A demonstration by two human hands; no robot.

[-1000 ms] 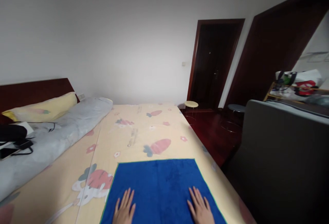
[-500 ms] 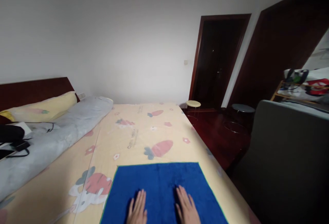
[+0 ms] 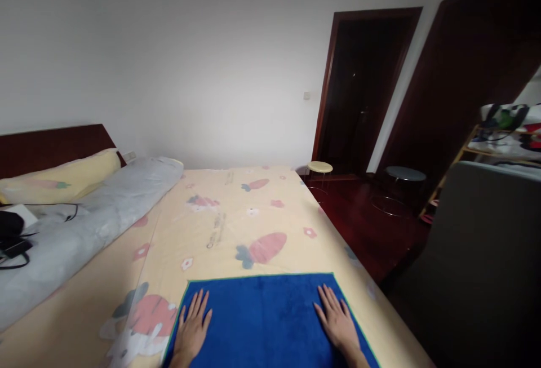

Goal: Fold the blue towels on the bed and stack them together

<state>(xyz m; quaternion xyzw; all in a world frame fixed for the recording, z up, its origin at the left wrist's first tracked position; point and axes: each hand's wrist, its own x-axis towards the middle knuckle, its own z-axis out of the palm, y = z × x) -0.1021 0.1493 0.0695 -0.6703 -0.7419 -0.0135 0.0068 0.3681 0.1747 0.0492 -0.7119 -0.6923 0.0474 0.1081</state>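
Observation:
A blue towel (image 3: 262, 323) with a green edge lies spread flat on the bed, its near part cut off by the bottom of the view. Near its left edge my left hand (image 3: 192, 326) rests palm down, fingers apart. My right hand (image 3: 337, 318) lies flat by the towel's right edge, fingers spread and pointing toward the far right corner. Neither hand grips anything.
Under the towel is a cream bed sheet (image 3: 249, 199) with carrot and rabbit prints. A grey quilt (image 3: 105, 210) and a yellow pillow (image 3: 80, 173) lie to the left. Two stools, one yellow (image 3: 320, 167) and one grey (image 3: 406, 174), stand beyond the bed's right side.
My hands have slid apart and forward over the towel, the left one toward the left edge and the right one toward the right edge. The view has shifted slightly.

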